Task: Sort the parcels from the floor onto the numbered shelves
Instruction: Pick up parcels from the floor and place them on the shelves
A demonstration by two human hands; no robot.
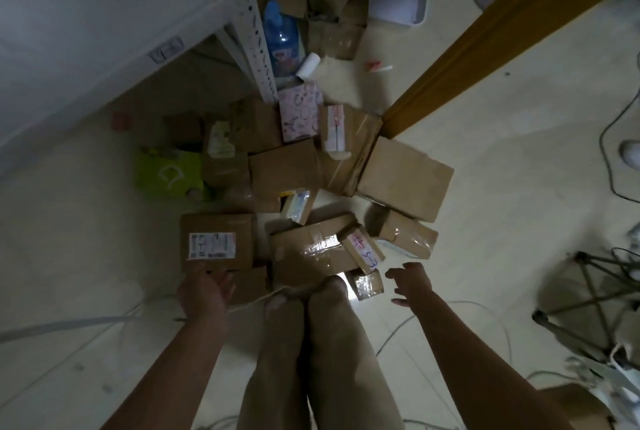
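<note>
Several brown cardboard parcels lie in a heap on the pale floor in front of my feet. One brown box with a white printed label lies at the near left, and my left hand hangs just below it, fingers apart, holding nothing. A taped flat parcel lies in the middle, with a small box marked in red and blue pen on its right. My right hand hovers to the right of these, fingers spread, empty. A white metal shelf with a number tag stands at the upper left.
A green bag and a pink patterned box lie in the heap. A blue water bottle stands by the shelf post. A wooden door frame runs diagonally at right. Cables cross the floor; a folding stand sits at right.
</note>
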